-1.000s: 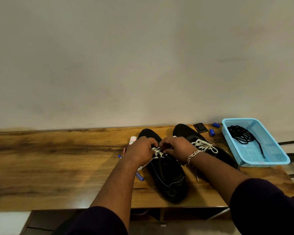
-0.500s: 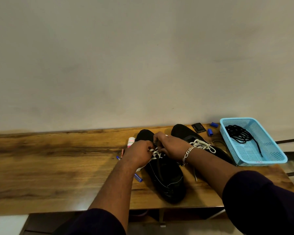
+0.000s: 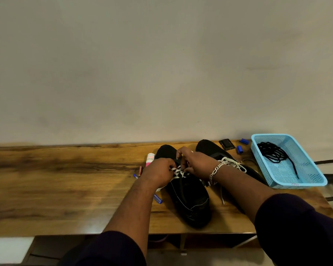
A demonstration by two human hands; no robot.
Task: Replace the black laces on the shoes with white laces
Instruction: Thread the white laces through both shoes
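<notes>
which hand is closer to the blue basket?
Right. The right hand works the white lace on the near shoe, apart from the blue basket; the left hand is farther left.

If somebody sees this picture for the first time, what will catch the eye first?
Most likely the two hands, left hand and right hand, meeting over the white lace of the near black shoe at the table's middle. Next, the light blue basket at the right, holding a heap of black laces.

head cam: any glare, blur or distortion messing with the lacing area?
Head view: dim and warm; soft glare patch on the table near edge; wide-angle bends the table's back edge; hands slightly soft, shading the white lace; black shoe detail crushed dark.
</notes>
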